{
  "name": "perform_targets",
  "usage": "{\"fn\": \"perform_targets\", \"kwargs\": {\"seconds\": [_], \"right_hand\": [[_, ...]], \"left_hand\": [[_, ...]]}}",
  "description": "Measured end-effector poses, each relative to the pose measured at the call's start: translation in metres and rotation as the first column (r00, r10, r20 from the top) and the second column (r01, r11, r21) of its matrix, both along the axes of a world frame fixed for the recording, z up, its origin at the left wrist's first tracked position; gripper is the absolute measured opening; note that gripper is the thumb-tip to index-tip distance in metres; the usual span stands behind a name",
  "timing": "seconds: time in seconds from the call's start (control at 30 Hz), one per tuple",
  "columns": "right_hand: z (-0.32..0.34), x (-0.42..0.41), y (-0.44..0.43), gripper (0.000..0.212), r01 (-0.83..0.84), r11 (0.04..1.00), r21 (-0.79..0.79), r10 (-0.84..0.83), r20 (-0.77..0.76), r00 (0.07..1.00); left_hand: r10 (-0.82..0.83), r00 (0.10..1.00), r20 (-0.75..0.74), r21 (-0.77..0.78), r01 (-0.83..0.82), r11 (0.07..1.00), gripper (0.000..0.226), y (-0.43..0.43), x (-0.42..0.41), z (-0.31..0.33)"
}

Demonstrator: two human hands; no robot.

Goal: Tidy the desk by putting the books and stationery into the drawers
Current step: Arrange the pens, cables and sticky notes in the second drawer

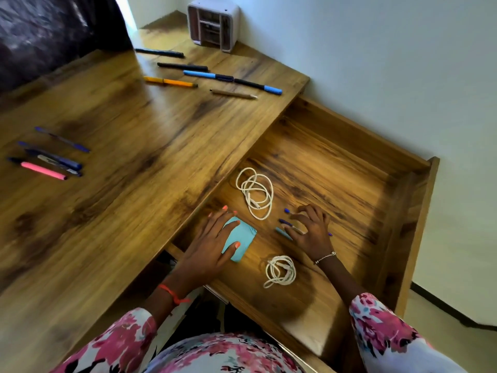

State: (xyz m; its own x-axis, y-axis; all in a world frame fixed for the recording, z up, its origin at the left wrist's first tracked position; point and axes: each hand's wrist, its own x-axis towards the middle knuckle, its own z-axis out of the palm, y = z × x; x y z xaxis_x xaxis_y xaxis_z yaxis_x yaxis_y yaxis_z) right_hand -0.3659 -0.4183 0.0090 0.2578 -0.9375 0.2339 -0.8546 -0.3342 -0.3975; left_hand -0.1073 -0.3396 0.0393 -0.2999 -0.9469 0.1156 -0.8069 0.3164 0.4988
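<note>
Both hands in drawer [349, 146]: left hand [212, 246] on turquoise pad [242, 238], right hand [309, 230] over pens [285, 222].

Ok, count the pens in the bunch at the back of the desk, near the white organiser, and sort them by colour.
Black pens: 2
Blue-and-black pens: 2
Orange pen: 1
Brown pen: 1
Total: 6

A wooden desk [129, 146] is strewn with pens: a far group [204, 76], a near-left group [49, 157]. A white organiser [212, 24] is set at the back corner.
</note>
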Motion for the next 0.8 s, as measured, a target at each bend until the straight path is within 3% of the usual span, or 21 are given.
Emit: {"fn": "perform_targets", "kwargs": {"seconds": [0.13,0.33,0.43,0.6,0.7,0.8], "right_hand": [[0.022,0.058,-0.038,0.032,-0.132,0.982,-0.133,0.147,0.11,0.983],[0.068,0.198,-0.068,0.023,-0.405,0.888,-0.216,0.451,0.243,0.859],[0.085,0.269,-0.065,0.027,-0.545,0.824,-0.154,0.566,0.246,0.787],[0.101,0.365,-0.051,0.02,-0.668,0.744,-0.014,0.658,0.189,0.729],[0.107,0.411,-0.047,0.041,-0.639,0.758,0.135,0.636,0.066,0.769],[0.108,0.449,-0.046,0.077,-0.563,0.791,0.24,0.586,-0.032,0.809]], "left_hand": [[0.116,0.993,-0.029,-0.142,-0.119,0.983,0.045,-0.004,0.046,0.023],[0.449,0.893,0.045,-0.119,-0.441,0.89,0.053,0.014,0.15,0.029],[0.618,0.784,0.057,-0.07,-0.614,0.786,0.056,0.033,0.203,0.029],[0.741,0.668,0.07,-0.051,-0.74,0.671,0.069,0.058,0.266,0.031],[0.79,0.608,0.081,0.026,-0.793,0.608,0.089,0.064,0.282,0.028],[0.788,0.604,0.124,-0.004,-0.793,0.609,0.09,0.068,0.292,0.02]]}}
